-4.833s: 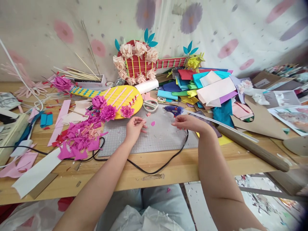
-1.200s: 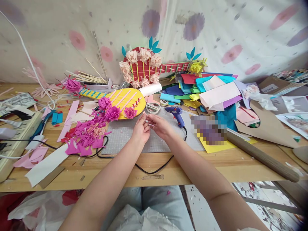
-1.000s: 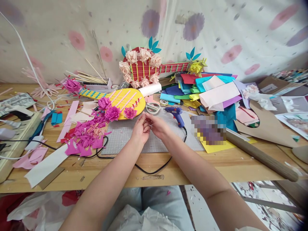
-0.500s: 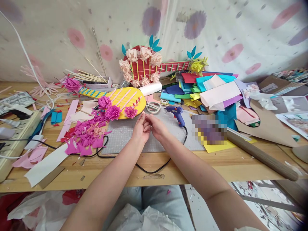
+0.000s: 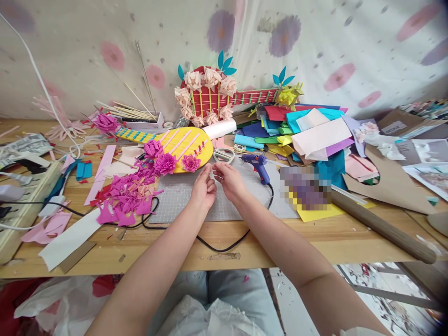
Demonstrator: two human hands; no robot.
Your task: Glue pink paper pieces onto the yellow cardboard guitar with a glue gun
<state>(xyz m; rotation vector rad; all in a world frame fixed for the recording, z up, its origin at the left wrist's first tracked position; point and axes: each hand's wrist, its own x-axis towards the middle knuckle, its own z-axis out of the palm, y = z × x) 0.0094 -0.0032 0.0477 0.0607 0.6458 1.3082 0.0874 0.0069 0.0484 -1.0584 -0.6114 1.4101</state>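
Fingers of left hand (image 5: pixel 205 189) and right hand (image 5: pixel 229 181) curl beside the yellow guitar (image 5: pixel 185 149); whether gripping, I can't tell; seemingly fingertip work, next needing a light touch.

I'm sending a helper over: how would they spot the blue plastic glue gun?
On the wooden table lies a gray gridded mat. Right of the right hand lies the blue plastic glue gun; unlike nearby coloured paper, it trails a black cord.

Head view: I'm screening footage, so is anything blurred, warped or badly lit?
In the head view, light looks soft and even; a pixelated patch hides part of the yellow sheet; right corners darken; the sides look stretched; anything in the left hand is too small to tell.
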